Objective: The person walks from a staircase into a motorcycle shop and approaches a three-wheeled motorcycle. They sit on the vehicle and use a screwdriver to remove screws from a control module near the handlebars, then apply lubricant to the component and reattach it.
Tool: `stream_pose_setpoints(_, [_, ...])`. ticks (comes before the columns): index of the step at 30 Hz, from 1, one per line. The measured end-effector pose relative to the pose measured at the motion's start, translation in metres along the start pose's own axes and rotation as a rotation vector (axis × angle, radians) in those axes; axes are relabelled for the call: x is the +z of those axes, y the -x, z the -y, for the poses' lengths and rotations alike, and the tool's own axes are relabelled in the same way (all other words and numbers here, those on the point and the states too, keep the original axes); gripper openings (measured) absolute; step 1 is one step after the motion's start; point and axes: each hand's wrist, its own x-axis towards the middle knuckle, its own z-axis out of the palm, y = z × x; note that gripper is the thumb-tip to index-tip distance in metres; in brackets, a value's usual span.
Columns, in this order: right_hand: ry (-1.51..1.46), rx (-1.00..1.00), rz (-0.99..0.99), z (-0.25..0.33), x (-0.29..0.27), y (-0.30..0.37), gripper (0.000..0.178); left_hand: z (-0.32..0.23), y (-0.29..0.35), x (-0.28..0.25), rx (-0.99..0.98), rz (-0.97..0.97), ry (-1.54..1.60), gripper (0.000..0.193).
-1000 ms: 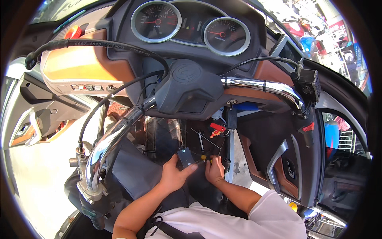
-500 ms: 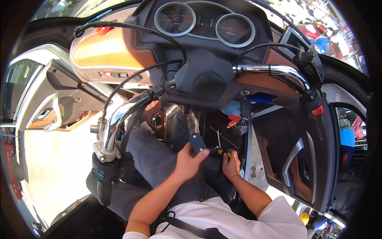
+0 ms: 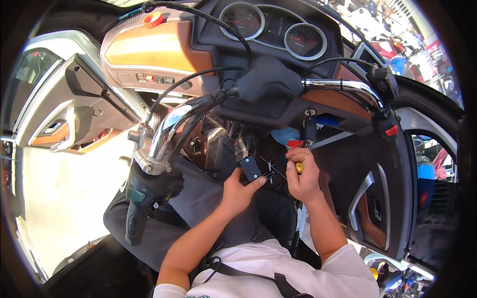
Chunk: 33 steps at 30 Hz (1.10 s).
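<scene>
Sitting in the left hand point(image 3: 237, 192), dark rectangular box point(image 3: 250, 169), two bright screws point(image 3: 255, 176).

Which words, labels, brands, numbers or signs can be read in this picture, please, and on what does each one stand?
Left gauge and right gauge: dial markings, too small and blurred to read.
Left handlebar switch housing: what looks like a small white padlock sign.
White shirt: green mark, cut off by the picture's lower edge, unreadable.
Dark box in the left hand: no lettering visible.

Matt box point(image 3: 249, 168), glossy metal handlebar point(image 3: 171, 123)
</scene>
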Motion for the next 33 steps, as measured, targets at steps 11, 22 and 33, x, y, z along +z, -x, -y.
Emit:
stream_pose_setpoints(11, [0.318, 0.127, 0.619, 0.052, 0.036, -0.039, 0.057, -0.010, 0.001, -0.004, -0.032, -0.008, -0.214, 0.030])
stream_pose_setpoints(22, [0.214, 0.121, 0.603, 0.045, 0.034, -0.041, 0.052, -0.008, 0.000, -0.005, -0.056, 0.034, -0.173, 0.036])
stream_pose_setpoints(33, [0.107, 0.339, 0.521, 0.042, 0.015, -0.067, 0.051, -0.023, 0.000, -0.006, -0.080, 0.053, -0.169, 0.051])
